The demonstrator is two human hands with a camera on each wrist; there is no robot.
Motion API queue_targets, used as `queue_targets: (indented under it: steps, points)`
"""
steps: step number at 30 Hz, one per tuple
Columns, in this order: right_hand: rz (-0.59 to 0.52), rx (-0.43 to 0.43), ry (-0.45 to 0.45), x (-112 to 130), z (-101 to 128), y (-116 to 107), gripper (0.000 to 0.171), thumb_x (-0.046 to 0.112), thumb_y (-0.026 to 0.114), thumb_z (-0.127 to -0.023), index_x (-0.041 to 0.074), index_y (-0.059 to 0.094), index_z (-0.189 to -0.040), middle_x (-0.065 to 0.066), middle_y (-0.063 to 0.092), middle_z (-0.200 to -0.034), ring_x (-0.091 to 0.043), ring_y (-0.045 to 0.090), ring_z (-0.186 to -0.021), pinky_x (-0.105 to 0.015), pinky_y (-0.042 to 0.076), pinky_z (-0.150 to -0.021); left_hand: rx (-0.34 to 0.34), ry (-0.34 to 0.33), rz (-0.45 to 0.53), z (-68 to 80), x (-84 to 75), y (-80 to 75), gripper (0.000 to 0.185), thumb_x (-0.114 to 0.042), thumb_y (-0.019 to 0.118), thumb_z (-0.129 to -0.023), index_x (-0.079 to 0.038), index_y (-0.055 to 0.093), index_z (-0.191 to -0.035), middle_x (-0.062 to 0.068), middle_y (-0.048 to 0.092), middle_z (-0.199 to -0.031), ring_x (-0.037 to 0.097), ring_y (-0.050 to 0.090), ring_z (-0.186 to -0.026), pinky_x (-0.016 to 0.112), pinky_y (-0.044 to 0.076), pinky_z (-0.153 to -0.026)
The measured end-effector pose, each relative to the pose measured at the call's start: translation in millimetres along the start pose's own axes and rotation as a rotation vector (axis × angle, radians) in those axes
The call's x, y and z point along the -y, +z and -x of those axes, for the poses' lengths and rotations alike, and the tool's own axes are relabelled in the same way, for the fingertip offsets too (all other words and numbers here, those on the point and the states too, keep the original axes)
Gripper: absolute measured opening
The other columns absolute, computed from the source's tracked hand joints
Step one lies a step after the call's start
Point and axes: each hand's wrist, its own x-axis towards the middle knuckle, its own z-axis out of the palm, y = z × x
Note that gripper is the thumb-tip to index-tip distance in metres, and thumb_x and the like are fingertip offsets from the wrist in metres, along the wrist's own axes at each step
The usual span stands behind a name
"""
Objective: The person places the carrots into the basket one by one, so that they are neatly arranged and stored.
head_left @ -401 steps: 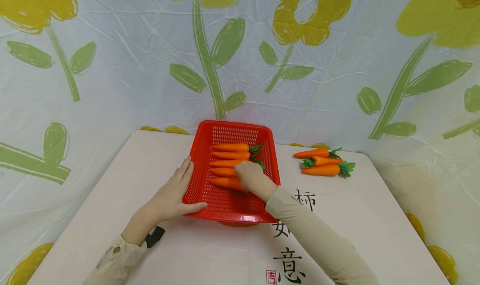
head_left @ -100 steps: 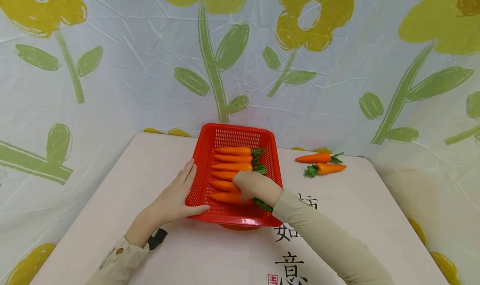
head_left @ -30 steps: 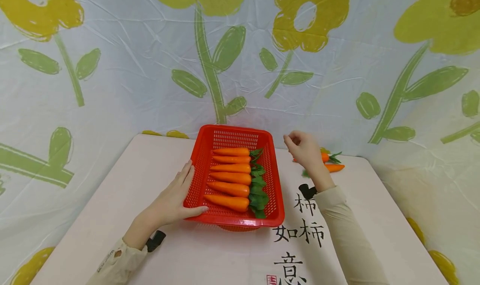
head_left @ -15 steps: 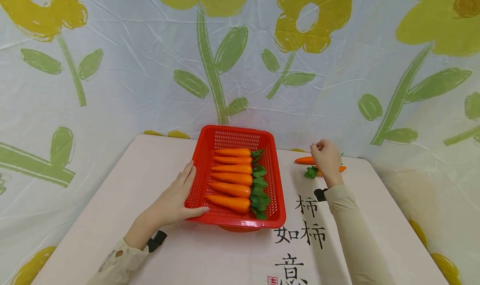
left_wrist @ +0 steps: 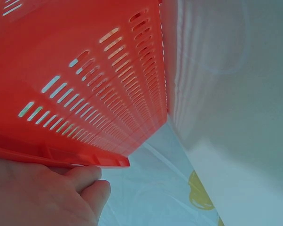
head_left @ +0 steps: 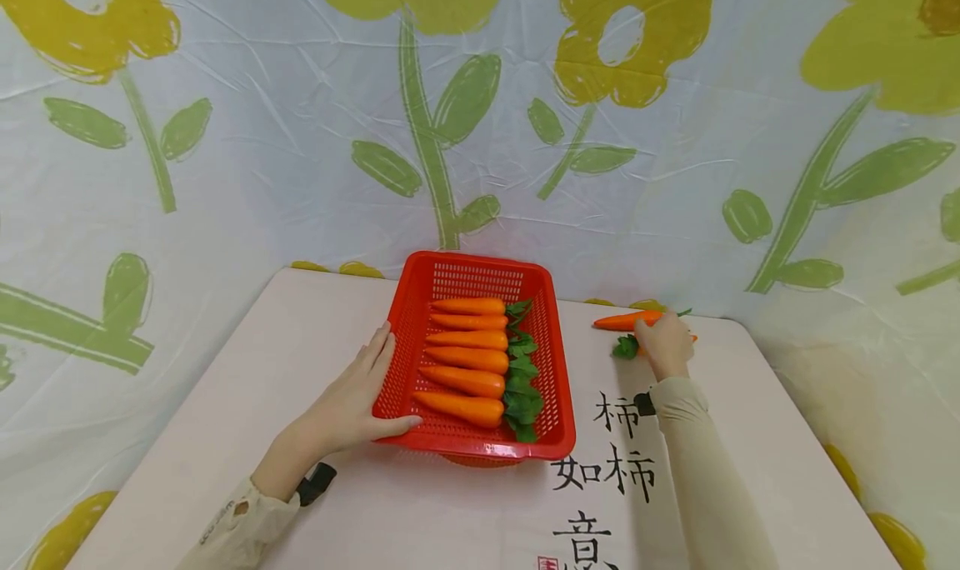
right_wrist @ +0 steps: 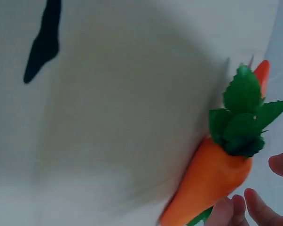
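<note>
A red plastic basket (head_left: 558, 370) holds several orange carrots (head_left: 465, 378) in a row, tips left and green leaves right. My left hand (head_left: 348, 399) lies spread along its left side, fingers straight against the rim and thumb over the near corner. In the left wrist view the fingertips touch the rim from outside. My right hand (head_left: 667, 345) is over two carrots right of the basket. The farther carrot (head_left: 626, 321) points left; the nearer carrot (right_wrist: 212, 172) has its leaves leftward and is partly covered. In the right wrist view my fingers are beside the nearer carrot, thumb apart from it.
Black brush characters (head_left: 630, 472) and a red seal mark the pale tabletop (head_left: 420, 520). A white cloth with yellow flowers (head_left: 637, 37) hangs behind and beside the table. Dark wrist cameras (head_left: 317, 482) sit at both wrists.
Over the longer span, carrots outside went from three to two and the basket's row gained one. Within the last second my right hand moved right from beside the basket, down onto the carrots.
</note>
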Motion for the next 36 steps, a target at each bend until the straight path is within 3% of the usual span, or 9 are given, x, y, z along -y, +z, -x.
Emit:
queue_targets:
  steps: [3,7,14,19,24,30,36]
  points:
    - [0.005,0.034,0.006,-4.9,-1.9,3.4,0.049,0.028,0.046,-0.091,-0.015,0.049,-0.115,-0.035,0.053,-0.105,-0.051,0.056,-0.092,-0.059,0.048,-0.071,-0.001,0.001,-0.003,-0.1,-0.1,0.1,0.125,-0.075,0.064,-0.077,0.001,0.007,-0.158,0.011,-0.003,-0.166,0.033,0.009,-0.15,0.051,0.024,-0.117]
    - [0.019,0.052,-0.053,-10.0,-5.4,3.2,0.045,0.024,0.046,-0.088,-0.014,0.049,-0.113,-0.039,0.044,-0.116,-0.056,0.049,-0.101,-0.064,0.045,-0.078,-0.005,0.007,-0.01,-0.3,-0.3,0.3,0.125,-0.076,0.063,-0.077,0.002,0.007,-0.158,0.011,-0.003,-0.166,0.032,0.009,-0.151,0.051,0.022,-0.118]
    - [0.089,0.122,-0.316,-25.1,-17.9,-4.3,0.038,0.01,0.058,-0.083,-0.01,0.06,-0.116,-0.038,0.044,-0.121,-0.058,0.037,-0.114,-0.07,0.042,-0.08,-0.009,0.012,-0.014,0.2,-1.1,-0.3,0.125,-0.076,0.063,-0.078,0.002,0.007,-0.158,0.012,-0.002,-0.166,0.032,0.01,-0.151,0.05,0.023,-0.118]
    - [0.107,0.168,-0.442,-33.5,-20.2,-3.9,0.037,-0.002,0.063,-0.078,-0.005,0.066,-0.115,-0.036,0.052,-0.117,-0.057,0.043,-0.109,-0.071,0.039,-0.08,-0.002,0.003,-0.013,0.0,-1.6,-1.3,0.125,-0.075,0.063,-0.078,0.002,0.007,-0.158,0.012,-0.002,-0.166,0.033,0.01,-0.15,0.05,0.023,-0.117]
    - [0.062,0.14,-0.524,-39.6,-17.6,0.0,0.039,-0.006,0.064,-0.083,0.005,0.07,-0.12,-0.026,0.063,-0.109,-0.045,0.052,-0.093,-0.054,0.038,-0.07,0.001,0.002,-0.007,0.3,-2.2,-1.6,0.125,-0.074,0.065,-0.078,0.002,0.007,-0.157,0.012,-0.002,-0.166,0.032,0.009,-0.151,0.05,0.022,-0.118]
    - [0.055,0.095,-0.603,-40.5,-15.4,1.3,0.034,-0.011,0.06,-0.085,0.004,0.073,-0.114,-0.022,0.065,-0.095,-0.036,0.053,-0.077,-0.043,0.043,-0.067,0.0,0.006,-0.013,0.1,-1.7,-0.5,0.125,-0.075,0.064,-0.078,0.003,0.007,-0.157,0.012,-0.002,-0.166,0.031,0.009,-0.151,0.05,0.021,-0.118]
    - [0.166,0.085,-0.62,-34.5,-14.9,-5.9,0.029,-0.006,0.071,-0.076,0.0,0.071,-0.104,-0.026,0.064,-0.095,-0.048,0.057,-0.087,-0.063,0.045,-0.075,0.004,-0.009,0.002,0.1,-3.0,-2.5,0.124,-0.073,0.065,-0.078,0.002,0.007,-0.158,0.012,-0.002,-0.166,0.035,0.011,-0.15,0.052,0.026,-0.116]
